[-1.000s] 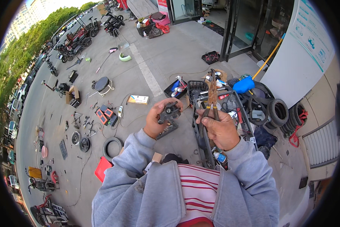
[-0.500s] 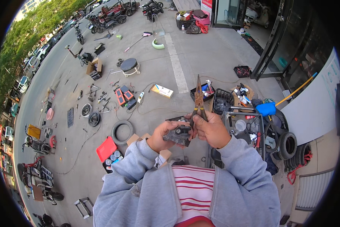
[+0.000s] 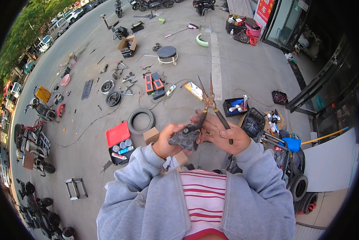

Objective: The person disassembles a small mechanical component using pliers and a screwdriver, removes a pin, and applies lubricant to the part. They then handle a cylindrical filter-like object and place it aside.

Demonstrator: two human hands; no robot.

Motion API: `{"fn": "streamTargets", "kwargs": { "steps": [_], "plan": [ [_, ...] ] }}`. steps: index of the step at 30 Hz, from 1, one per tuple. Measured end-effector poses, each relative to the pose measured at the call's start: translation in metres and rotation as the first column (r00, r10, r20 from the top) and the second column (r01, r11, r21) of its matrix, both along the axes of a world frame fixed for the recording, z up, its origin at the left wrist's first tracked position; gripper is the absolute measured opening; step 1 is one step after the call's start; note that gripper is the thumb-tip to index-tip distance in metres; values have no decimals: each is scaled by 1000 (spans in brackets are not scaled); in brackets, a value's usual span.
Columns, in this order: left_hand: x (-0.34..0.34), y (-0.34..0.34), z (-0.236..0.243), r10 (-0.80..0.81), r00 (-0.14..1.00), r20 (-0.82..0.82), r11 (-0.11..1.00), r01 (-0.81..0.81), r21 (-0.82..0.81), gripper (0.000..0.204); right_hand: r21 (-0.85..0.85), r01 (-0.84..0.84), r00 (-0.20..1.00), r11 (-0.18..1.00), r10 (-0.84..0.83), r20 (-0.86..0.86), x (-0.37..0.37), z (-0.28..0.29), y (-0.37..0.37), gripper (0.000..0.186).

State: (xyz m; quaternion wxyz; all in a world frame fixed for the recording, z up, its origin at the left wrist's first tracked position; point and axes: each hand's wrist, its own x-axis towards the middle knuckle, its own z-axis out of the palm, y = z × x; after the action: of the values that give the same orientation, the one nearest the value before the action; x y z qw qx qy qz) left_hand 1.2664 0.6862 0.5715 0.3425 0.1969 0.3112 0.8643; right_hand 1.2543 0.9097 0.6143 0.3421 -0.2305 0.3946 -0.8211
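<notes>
Low in front of my chest, my left hand (image 3: 165,142) is closed around a dark, grimy mechanical part (image 3: 184,140) with a rounded black piece on top. Close beside it on the right, my right hand (image 3: 225,136) holds rusty long-nose pliers (image 3: 208,102) by their black and yellow handles, its fingers loosely extended behind them. The pliers point upward with jaws and handles spread apart, and one handle reaches down to the dark part, partly hiding where they meet. Behind the hands, a cardboard box (image 3: 151,135) rests on the ground.
An open red-lidded toolbox (image 3: 116,132) and a tyre (image 3: 130,122) lie left of my hands. A crowded cart (image 3: 273,143), stacked tyres (image 3: 298,188) and a white board (image 3: 327,168) are at right. A round stool (image 3: 166,52), scattered tools and parked scooters (image 3: 41,144) occupy the pavement.
My right hand and pliers moved left toward my left hand, and the pliers' jaws have spread into a wide V. The view has swung, revealing more pavement on the left.
</notes>
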Motion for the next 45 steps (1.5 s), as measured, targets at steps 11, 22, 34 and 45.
{"fn": "streamTargets", "kwargs": {
  "steps": [11, 22, 34, 45],
  "plan": [
    [-9, -83, -12, 545, 486, -684, 467, -853, -234, 57, 410, -1, 988, 912, 64, -141, -17, 40, -29, 69],
    [-10, -102, -50, 781, 529, 333, 436, -843, 316, 36, 739, 75, 845, 669, 351, -404, -37, 37, -80, 46],
    [-25, -92, -47, 612, 262, 747, 51, -955, 293, 33, 668, 380, 471, 639, 488, -735, -53, 34, -106, 49],
    [-33, -98, -51, 490, 395, 777, 213, -919, 332, 47, 527, 582, 216, 619, 507, -834, -66, 44, -116, 54]
  ]
}}
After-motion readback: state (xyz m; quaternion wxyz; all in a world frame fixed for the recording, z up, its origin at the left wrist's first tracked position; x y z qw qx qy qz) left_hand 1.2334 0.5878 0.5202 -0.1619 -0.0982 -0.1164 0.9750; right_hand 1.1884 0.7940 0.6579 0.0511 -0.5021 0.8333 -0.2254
